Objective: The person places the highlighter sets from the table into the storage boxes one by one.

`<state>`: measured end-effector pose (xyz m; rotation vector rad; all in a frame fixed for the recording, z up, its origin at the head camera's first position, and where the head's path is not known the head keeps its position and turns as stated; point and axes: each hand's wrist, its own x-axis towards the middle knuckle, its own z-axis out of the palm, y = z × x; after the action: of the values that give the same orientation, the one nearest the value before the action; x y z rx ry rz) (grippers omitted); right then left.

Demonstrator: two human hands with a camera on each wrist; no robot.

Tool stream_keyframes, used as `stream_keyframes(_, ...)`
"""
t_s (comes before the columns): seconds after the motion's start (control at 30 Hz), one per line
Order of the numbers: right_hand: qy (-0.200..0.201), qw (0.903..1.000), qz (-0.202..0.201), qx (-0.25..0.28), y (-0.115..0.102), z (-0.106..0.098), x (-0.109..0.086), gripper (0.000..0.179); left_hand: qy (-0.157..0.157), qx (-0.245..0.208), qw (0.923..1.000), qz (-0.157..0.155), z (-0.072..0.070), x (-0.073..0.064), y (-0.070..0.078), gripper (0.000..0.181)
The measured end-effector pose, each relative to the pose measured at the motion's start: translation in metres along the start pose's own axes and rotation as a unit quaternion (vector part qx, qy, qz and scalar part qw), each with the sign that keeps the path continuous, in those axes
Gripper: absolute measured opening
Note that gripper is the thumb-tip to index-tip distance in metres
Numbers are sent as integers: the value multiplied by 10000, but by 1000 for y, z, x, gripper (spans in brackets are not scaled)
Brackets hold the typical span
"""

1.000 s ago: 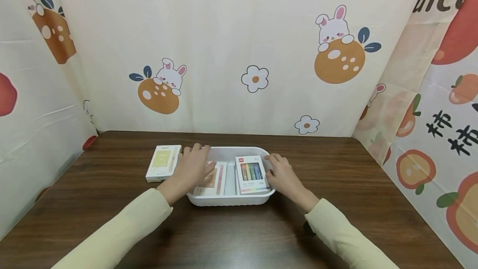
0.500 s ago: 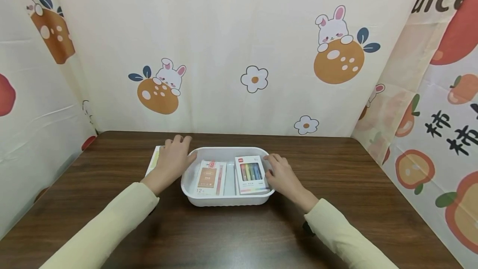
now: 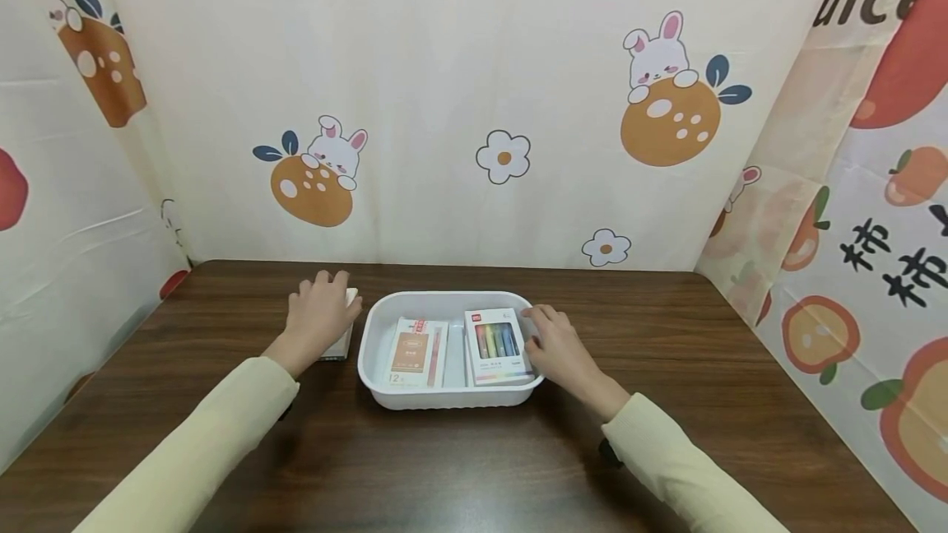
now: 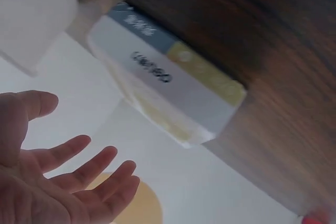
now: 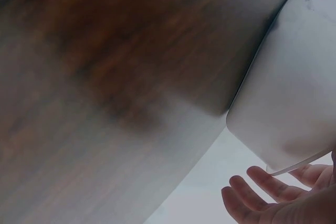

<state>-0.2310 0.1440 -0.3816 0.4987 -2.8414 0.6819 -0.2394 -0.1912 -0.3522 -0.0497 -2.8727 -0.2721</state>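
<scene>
A white plastic tray (image 3: pixel 455 398) stands in mid-table. Inside lie a white box with a brown panel (image 3: pixel 410 352) on the left and a white box with a window of coloured sticks (image 3: pixel 499 344) on the right. My left hand (image 3: pixel 314 319) is over a white and yellow box (image 4: pixel 157 77) left of the tray. In the left wrist view its fingers are spread and loosely bent, apart from the box. My right hand (image 3: pixel 566 352) holds the tray's right rim; in the right wrist view one finger passes behind the rim and the thumb is mostly out of view.
The dark wood table (image 3: pixel 459 475) reaches back to a printed cloth backdrop (image 3: pixel 429 89). Another printed cloth (image 3: pixel 852 286) hangs along the right side, and a white one (image 3: pixel 81 253) along the left.
My left hand has moved left from over the tray's left end to the white and yellow box, now mostly covering it. My right hand has stayed at the tray's rim.
</scene>
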Motion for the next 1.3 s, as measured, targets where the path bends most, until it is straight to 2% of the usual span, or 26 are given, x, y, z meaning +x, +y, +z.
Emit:
stream_keyframes(0.17, -22, 10000, 9, -13, 0, 0, 0, 38, -300, 56, 9994, -166, 8, 0, -8, 49)
stream_keyframes(0.4, -19, 10000, -6, 9, -1, 0, 0, 38, -562, -68, 9979, -323, 19, -1, -18, 60)
stream_keyframes(0.67, -13, 10000, 10, -4, -1, 0, 0, 38, -873, -221, 9946, -518, 27, -2, -22, 62)
stream_keyframes(1.0, -64, 10000, 60, -5, -2, -1, 0, 38, -842, -209, 9949, -516, 28, -1, -19, 58)
stream_keyframes(1.3, -72, 9999, 106, 20, -2, -1, 0, 38, -664, -262, 9968, -362, 28, 0, -18, 54)
